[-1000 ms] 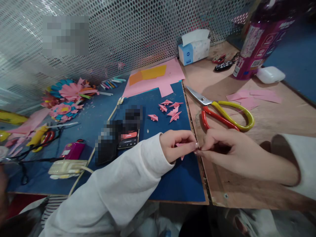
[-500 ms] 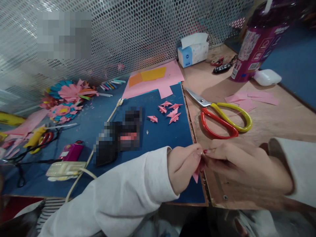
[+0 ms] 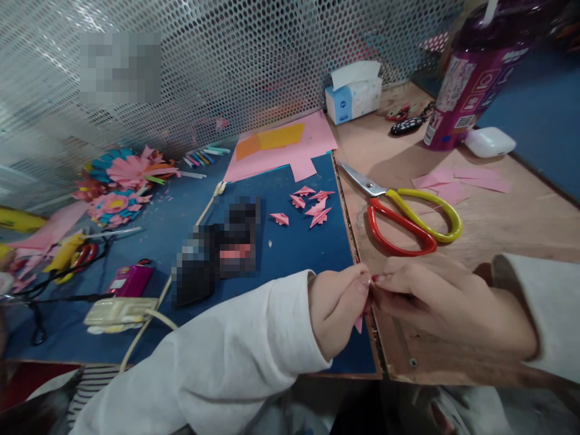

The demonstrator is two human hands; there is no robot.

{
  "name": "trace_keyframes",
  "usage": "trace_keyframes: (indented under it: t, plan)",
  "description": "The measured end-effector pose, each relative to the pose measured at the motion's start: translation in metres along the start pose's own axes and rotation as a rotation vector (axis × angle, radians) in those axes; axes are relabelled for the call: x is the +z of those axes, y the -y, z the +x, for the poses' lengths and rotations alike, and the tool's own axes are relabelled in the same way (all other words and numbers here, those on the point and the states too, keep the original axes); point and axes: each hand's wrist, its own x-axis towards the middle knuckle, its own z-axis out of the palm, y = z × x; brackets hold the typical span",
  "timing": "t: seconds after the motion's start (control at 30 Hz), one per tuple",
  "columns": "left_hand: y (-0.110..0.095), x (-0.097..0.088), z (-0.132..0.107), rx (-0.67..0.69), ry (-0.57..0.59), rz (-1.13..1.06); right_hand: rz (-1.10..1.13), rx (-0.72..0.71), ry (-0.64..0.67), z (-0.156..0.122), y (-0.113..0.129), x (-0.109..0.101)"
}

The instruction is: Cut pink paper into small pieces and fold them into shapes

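My left hand [image 3: 338, 308] and my right hand [image 3: 435, 299] meet fingertip to fingertip at the table's front edge, both pinched on a small folded pink paper piece [image 3: 359, 323]. Only its lower tip shows below my left fingers. Both wrists wear white sleeves. Several finished folded pink pieces [image 3: 312, 204] lie on the blue mat [image 3: 294, 248] beyond my left hand. Red and yellow scissors [image 3: 403, 211] lie shut on the wooden table [image 3: 498, 223] just beyond my right hand.
Pink and orange paper sheets [image 3: 290, 145] lie at the back, by a tissue box [image 3: 353, 96]. A purple bottle [image 3: 466, 78], a white case [image 3: 489, 142] and pink strips [image 3: 453, 181] are at the right. Paper flowers [image 3: 122, 181], a glue gun [image 3: 118, 308], cables and a perforated metal screen [image 3: 226, 60] are at the left.
Both hands have drawn nearer to me and off the mat, still pinching the pink piece; over the last half second they have hardly moved.
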Motion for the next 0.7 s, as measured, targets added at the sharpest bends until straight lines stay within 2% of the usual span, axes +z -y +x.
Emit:
trace_keyframes:
  t: [0.2,0.43,0.7]
  plan:
    - [0.0006,0.0027,-0.0001,0.001,-0.042,0.039,-0.032,-0.049,-0.028,-0.0002,-0.0003,0.0015]
    - [-0.0008,0.0025,-0.0002,0.004,-0.026,0.125,-0.077,-0.111,0.024,-0.0004,-0.0059,0.0025]
    - [-0.0033,0.0019,-0.0011,0.011,-0.041,0.137,-0.181,-0.195,-0.118,0.0029,-0.0012,0.0004]
